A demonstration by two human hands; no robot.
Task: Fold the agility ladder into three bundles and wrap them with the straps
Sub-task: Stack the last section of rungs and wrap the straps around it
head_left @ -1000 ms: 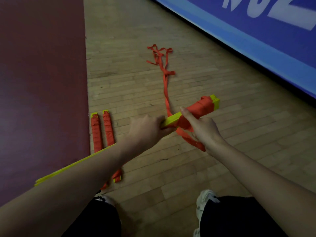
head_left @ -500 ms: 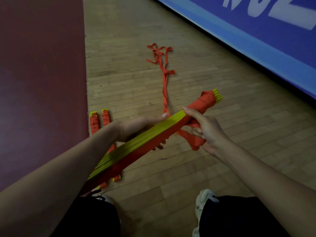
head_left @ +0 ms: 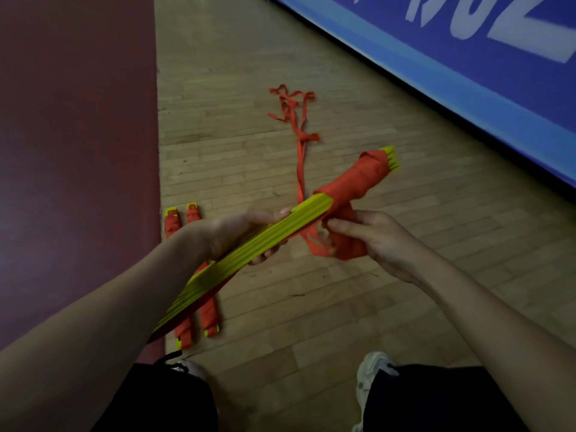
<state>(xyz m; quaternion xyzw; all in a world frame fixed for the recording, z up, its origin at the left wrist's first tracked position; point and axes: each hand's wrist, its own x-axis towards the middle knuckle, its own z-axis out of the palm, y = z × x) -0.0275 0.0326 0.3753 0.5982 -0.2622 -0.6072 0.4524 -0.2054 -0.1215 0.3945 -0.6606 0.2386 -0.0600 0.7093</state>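
My left hand (head_left: 240,235) grips a stack of yellow ladder rungs (head_left: 249,244) around its middle, held slantwise above the floor. Orange strap wraps (head_left: 358,179) cover the stack's far end. My right hand (head_left: 374,241) pinches a bunch of orange strap (head_left: 336,247) just under the wrapped part. The loose strap tail (head_left: 299,135) trails away over the floor and ends in a tangle. Two wrapped bundles (head_left: 199,288) lie side by side on the floor, partly hidden behind my left arm and the stack.
The floor is light wood planks (head_left: 374,307). A dark red mat (head_left: 78,151) runs along the left. A blue banner wall (head_left: 467,73) slants across the upper right. My shoes (head_left: 371,369) and dark shorts show at the bottom.
The rung stack has rolled so its yellow broad face shows and its far end has tilted up. My right hand slid from the top of the stack down to the strap under it.
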